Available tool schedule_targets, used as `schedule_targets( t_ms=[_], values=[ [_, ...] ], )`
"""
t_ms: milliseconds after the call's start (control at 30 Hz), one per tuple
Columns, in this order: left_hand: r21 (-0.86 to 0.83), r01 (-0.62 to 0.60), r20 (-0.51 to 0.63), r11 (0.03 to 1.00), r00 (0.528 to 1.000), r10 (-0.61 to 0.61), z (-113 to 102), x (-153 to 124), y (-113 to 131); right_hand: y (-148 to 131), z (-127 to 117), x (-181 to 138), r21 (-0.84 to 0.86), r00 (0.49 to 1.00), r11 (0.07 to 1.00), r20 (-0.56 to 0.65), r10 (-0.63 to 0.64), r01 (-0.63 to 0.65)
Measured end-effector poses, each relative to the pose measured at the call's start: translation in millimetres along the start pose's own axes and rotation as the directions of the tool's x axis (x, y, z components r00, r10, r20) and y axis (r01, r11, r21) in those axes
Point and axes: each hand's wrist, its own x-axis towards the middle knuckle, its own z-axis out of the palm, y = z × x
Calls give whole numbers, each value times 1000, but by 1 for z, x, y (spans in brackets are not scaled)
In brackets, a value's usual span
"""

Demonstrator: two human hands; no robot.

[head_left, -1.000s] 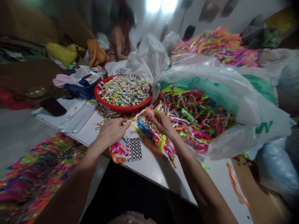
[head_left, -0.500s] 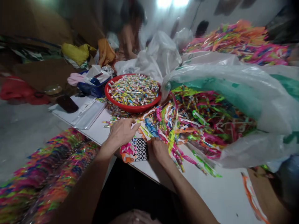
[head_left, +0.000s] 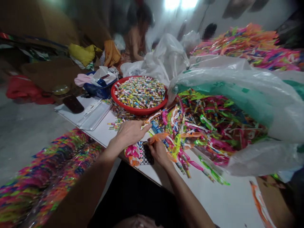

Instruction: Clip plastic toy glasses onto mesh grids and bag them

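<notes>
Orange plastic strip [head_left: 157,137], pinched in the right hand [head_left: 159,154]: is that the piece in play?

Looks so. It sits in the fingers just above a black mesh square [head_left: 145,158] on the white table [head_left: 213,202]. The fingers hide the grip, though, so I can't swear whether it touches the mesh.

And the left hand [head_left: 130,134]?

Open, fingers stretched out over the table, holding nothing I can see, their tips near a small blue piece [head_left: 155,128]. The two hands are apart, just beside each other.

How would you handle a strip like that?

I'd pinch it close to one end and keep it lifted clear of the loose tangle of coloured strips [head_left: 190,139], so it doesn't snag.

How does it look?

Thin, flat and bright orange, and it appears to bend slightly as it sticks out past the fingertips, above the tangle's near edge.
</notes>
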Motion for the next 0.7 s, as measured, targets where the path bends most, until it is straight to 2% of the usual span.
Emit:
schedule_targets(
  t_ms=[67,133,267,333,400,533,600,700],
  values=[
    [35,10,45,999,999,-12,3,0,5,7,13,-1,-11,1000,1000,-14,19,-19],
    [27,7,37,1000,999,-8,4,-1,6,8,20,1,-89,1000,996,-6,26,-27],
    [-1,-21,40,1000,999,21,2,-2,5,-13,25,13,-431,973,902,199,117,-21],
    [5,-33,52,999,998,33,1,-1,4,-26,28,21,-534,955,845,258,147,14],
    [34,-17,68,999,998,15,0,1,3,-33,27,25,-587,946,809,280,161,36],
    [98,-12,78,995,997,4,4,2,0,-23,5,24,-529,920,845,366,142,80],
    [111,-40,72,993,997,33,6,2,-3,-11,-10,23,-570,946,821,276,168,20],
    [144,-41,73,989,997,30,7,2,-4,4,-24,27,-706,959,697,93,266,-125]
  ],
)
